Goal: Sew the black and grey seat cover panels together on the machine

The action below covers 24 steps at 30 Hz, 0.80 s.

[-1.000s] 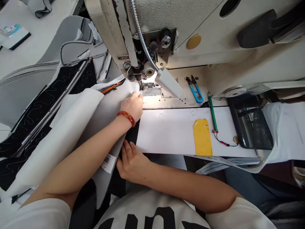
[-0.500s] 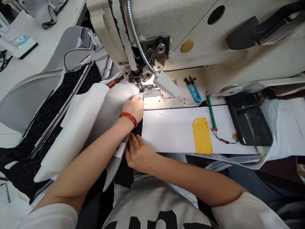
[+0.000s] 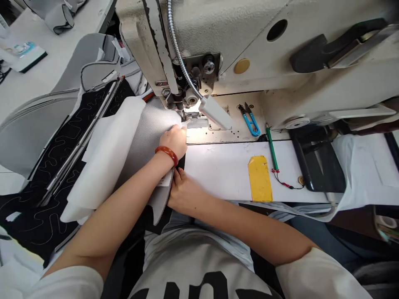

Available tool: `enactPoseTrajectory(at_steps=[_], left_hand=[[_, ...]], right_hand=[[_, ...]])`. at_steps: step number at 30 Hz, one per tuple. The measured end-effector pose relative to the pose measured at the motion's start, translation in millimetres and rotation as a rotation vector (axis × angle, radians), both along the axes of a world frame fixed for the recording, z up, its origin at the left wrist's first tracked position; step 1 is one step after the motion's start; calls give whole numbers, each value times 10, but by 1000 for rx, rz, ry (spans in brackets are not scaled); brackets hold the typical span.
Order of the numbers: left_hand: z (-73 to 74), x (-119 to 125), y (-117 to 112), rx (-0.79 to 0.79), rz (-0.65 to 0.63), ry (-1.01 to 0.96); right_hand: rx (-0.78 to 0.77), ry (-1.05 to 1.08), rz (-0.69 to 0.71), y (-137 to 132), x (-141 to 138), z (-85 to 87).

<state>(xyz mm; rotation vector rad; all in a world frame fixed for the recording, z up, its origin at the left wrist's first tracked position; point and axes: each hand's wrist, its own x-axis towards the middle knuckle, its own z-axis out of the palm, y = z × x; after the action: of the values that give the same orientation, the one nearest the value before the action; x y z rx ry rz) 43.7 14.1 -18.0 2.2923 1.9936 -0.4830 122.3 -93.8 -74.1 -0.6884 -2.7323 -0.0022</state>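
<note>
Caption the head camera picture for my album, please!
Left hand on gray cloth at the sewing machine, right hand at the cloth's edge, blue snips nearby.

Bright overall, gooseneck lamp [image 3: 215,112] near-clipping the sewing machine bed [image 3: 222,135] and paling the grey mesh fabric [image 3: 148,126] beside it, lower-right corner dim and soft, wide-angle stretch at edges.
</note>
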Motion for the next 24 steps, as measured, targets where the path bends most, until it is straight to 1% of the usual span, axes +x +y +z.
enactPoseTrajectory(at_steps=[4,7,9,11,13,15,17,19,22,24], left_hand=[[30,-32,-49,-36,14,21],[-1,-54,-71,-3,20,23],[-44,-43,-10,26,9,-2],[-74,-19,100,34,3,-33],[-65,-4,194,45,18,-61],[-24,-28,194,54,31,-99],[8,-110,54,42,6,-186],[-10,-246,-194,51,-37,-328],[-147,-468,-553,158,-92,-526],[-270,-574,-651,218,-142,-596]], right_hand=[[-13,14,-51,-8,16,23],[-27,8,-11,-29,12,17],[-52,-10,14,-25,7,7],[-63,-18,19,-4,5,-6],[-49,-11,19,24,10,-15],[-15,10,9,44,24,-8],[-4,17,-5,47,44,23],[-26,5,-9,31,60,66],[-19,0,-13,-5,55,107],[19,18,-28,-17,31,103]])
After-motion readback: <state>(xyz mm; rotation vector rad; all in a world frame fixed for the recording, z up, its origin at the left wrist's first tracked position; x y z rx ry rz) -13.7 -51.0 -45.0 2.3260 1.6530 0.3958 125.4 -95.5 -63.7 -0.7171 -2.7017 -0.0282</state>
